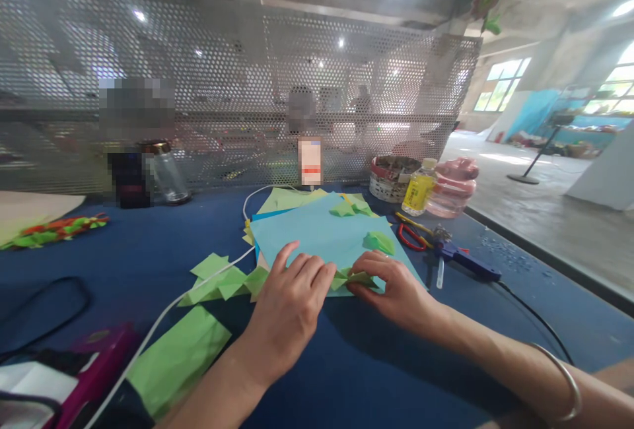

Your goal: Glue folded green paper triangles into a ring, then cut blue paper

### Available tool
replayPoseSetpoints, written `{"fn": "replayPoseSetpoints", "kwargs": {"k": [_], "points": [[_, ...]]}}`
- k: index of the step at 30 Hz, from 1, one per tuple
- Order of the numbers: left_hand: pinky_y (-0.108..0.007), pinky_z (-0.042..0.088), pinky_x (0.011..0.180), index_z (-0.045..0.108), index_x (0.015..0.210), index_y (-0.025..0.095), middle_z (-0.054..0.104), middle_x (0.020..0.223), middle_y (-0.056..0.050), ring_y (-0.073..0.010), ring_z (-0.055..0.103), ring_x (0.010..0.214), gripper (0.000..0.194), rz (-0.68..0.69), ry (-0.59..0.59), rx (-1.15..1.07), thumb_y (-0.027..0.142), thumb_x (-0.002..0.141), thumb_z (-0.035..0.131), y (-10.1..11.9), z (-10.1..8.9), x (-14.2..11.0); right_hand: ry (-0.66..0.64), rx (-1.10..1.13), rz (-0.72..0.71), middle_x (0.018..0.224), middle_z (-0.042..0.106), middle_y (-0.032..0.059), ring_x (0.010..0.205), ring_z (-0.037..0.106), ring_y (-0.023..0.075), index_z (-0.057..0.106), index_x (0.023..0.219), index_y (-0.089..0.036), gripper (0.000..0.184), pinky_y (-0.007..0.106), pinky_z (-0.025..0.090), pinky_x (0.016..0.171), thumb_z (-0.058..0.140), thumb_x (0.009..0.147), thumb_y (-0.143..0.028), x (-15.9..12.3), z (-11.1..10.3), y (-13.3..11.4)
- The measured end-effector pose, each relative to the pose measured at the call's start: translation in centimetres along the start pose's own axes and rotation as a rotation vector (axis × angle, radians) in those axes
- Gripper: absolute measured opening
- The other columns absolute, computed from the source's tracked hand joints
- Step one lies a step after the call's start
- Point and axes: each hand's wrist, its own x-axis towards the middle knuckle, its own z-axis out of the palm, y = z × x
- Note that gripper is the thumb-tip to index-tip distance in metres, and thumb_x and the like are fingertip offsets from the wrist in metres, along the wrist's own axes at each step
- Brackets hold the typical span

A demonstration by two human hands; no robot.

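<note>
A strip of green folded paper [232, 282] with pointed, zigzag edges runs from the left across the front of a light blue paper sheet [302, 228]. My left hand [294, 294] is closed over this strip, its fingers curled and the little finger raised; the thumb is hidden. Close beside it, my right hand [389, 287] pinches the strip's right end between thumb and fingers. Small cut green pieces [379, 242] lie on the blue sheet just beyond my right hand. A flat green paper sheet [178, 356] rests by my left forearm.
At right lie a blue glue gun [468, 261] and red-handled scissors [411, 236]. Behind stand a yellow-labelled bottle [419, 190], a pink jug [452, 190] and a round basket [393, 181]. A phone [310, 162] leans on the mesh screen; its white cable [171, 303] crosses left.
</note>
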Motion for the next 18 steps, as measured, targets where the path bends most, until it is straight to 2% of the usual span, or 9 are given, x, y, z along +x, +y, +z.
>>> {"fn": "replayPoseSetpoints", "kwargs": {"k": [4, 7, 9, 12, 15, 18], "points": [[-0.051, 0.032, 0.102, 0.058, 0.105, 0.018, 0.062, 0.090, -0.004, -0.0212, 0.057, 0.087, 0.025, -0.026, -0.094, -0.081, 0.008, 0.086, 0.045, 0.2, -0.4, -0.1, -0.024, -0.032, 0.003, 0.073, 0.059, 0.0008, 0.071, 0.052, 0.0147, 0.063, 0.075, -0.018, 0.009, 0.027, 0.040, 0.069, 0.062, 0.081, -0.012, 0.0, 0.2, 0.0], [-0.052, 0.026, 0.107, 0.050, 0.121, 0.017, 0.061, 0.107, -0.007, -0.0243, 0.055, 0.099, 0.040, -0.025, -0.155, -0.172, 0.016, 0.081, 0.055, 0.7, -0.7, -0.2, -0.043, -0.063, 0.001, 0.074, 0.059, 0.0013, 0.072, 0.053, 0.0151, 0.064, 0.078, -0.017, 0.007, 0.028, 0.040, 0.070, 0.064, 0.082, -0.012, -0.1, 0.4, 0.1], [-0.051, 0.024, 0.108, 0.047, 0.125, 0.017, 0.061, 0.112, -0.006, -0.0241, 0.054, 0.102, 0.045, -0.021, -0.154, -0.206, 0.022, 0.083, 0.058, 1.0, -0.6, -0.2, -0.059, -0.078, -0.013, 0.077, 0.061, 0.0022, 0.074, 0.054, 0.0158, 0.066, 0.082, -0.018, 0.007, 0.029, 0.039, 0.071, 0.063, 0.082, -0.011, -0.2, 0.6, 0.2], [-0.049, 0.027, 0.107, 0.050, 0.120, 0.017, 0.064, 0.105, -0.004, -0.0215, 0.057, 0.098, 0.033, -0.020, -0.133, -0.206, 0.022, 0.088, 0.055, 1.0, -0.1, -0.2, -0.095, -0.098, -0.040, 0.081, 0.063, 0.0033, 0.077, 0.055, 0.0169, 0.067, 0.086, -0.019, 0.009, 0.031, 0.039, 0.073, 0.063, 0.083, -0.012, -0.4, 0.8, 0.0], [-0.047, 0.030, 0.105, 0.054, 0.107, 0.018, 0.067, 0.093, -0.002, -0.0191, 0.059, 0.091, 0.018, -0.038, -0.160, -0.212, 0.014, 0.089, 0.053, 0.8, 0.5, -0.2, -0.134, -0.124, -0.047, 0.082, 0.065, 0.0036, 0.081, 0.057, 0.0183, 0.067, 0.089, -0.019, 0.008, 0.033, 0.039, 0.075, 0.062, 0.084, -0.014, -0.6, 0.9, -0.4], [-0.047, 0.032, 0.103, 0.056, 0.099, 0.018, 0.067, 0.087, -0.001, -0.0183, 0.060, 0.087, 0.014, -0.053, -0.172, -0.221, 0.009, 0.089, 0.051, 0.5, 0.7, -0.3, -0.177, -0.127, -0.067, 0.086, 0.067, 0.0047, 0.087, 0.058, 0.0201, 0.067, 0.094, -0.019, 0.011, 0.035, 0.040, 0.080, 0.064, 0.084, -0.020, -0.4, 0.1, -0.6]]}}
